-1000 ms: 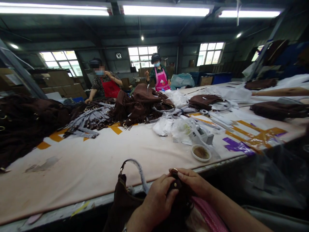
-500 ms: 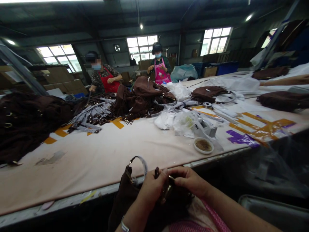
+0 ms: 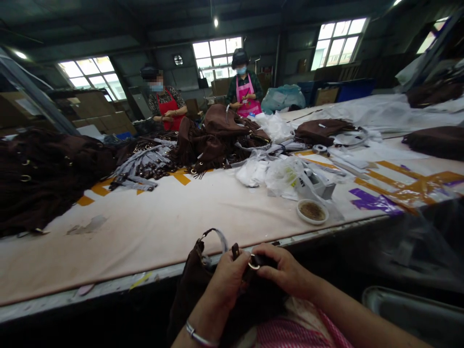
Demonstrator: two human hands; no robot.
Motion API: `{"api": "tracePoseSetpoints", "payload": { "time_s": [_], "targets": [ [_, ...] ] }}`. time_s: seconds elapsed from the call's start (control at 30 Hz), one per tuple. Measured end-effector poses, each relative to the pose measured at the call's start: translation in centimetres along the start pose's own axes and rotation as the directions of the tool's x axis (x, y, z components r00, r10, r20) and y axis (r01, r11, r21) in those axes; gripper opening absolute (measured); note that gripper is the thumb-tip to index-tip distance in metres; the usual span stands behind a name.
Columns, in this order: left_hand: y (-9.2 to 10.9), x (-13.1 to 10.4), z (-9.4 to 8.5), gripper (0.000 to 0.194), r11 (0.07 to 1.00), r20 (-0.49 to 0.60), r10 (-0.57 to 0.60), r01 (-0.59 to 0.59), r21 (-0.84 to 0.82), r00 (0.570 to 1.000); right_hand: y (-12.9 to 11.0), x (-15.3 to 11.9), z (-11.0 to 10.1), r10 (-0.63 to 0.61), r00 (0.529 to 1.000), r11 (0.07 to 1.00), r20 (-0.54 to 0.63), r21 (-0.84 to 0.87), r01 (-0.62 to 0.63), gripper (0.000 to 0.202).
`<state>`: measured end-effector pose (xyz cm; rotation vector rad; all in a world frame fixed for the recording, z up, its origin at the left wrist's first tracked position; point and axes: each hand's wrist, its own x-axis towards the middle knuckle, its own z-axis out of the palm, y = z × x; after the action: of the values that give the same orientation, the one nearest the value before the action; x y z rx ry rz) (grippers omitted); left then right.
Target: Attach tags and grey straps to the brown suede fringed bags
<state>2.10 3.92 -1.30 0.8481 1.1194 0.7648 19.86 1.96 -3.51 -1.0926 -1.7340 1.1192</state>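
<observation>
A dark brown handbag (image 3: 188, 285) rests at my lap, just below the table edge. One of its handles, wrapped in pale material, loops up behind my wrist. My left hand (image 3: 228, 278) is closed on a brown strap (image 3: 235, 250), whose end pokes up above the thumb. My right hand (image 3: 290, 270) pinches a gold-coloured metal ring (image 3: 254, 264) with a dark piece of strap at it. The fingertips of both hands nearly meet at the ring. The lower part of the bag is in shadow, and my hands hide some of the strap.
The pale covered table (image 3: 174, 217) carries a heap of brown bags (image 3: 221, 121), a pile of wrapped straps (image 3: 145, 164), plastic wrapping (image 3: 279, 171) and a round dish (image 3: 312, 211). Two people in aprons stand across it. A metal tray (image 3: 409, 309) lies low at right.
The view has shifted slightly. My right fingers have turned at the strap, and the metal ring now shows clearly between my hands. The co-worker in red has brought both hands together.
</observation>
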Motion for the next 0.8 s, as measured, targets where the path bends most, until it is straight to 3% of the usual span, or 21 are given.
{"api": "tracePoseSetpoints", "payload": {
  "time_s": [0.2,0.4,0.5,0.8],
  "targets": [
    [-0.5,0.2,-0.1,0.039,0.997,-0.019,0.027,-0.028,-0.077,0.999,-0.5,0.1,1.0,-0.024,0.997,1.0,-0.068,-0.021,0.023,0.026],
    [1.1,-0.5,-1.5,0.044,0.986,0.084,0.101,-0.111,0.125,0.991,-0.5,-0.3,1.4,-0.083,0.993,0.995,-0.087,-0.062,0.078,0.02],
    [1.5,-1.1,-2.0,0.046,0.986,0.104,0.088,-0.101,0.132,0.991,-0.4,-0.3,1.6,-0.074,0.991,0.995,-0.112,-0.082,0.065,0.013],
    [0.3,-1.5,-2.8,0.051,0.976,0.131,0.082,-0.107,0.191,0.988,-0.5,-0.1,2.1,-0.059,0.996,0.99,-0.06,-0.133,0.051,0.014]
  ]
}}
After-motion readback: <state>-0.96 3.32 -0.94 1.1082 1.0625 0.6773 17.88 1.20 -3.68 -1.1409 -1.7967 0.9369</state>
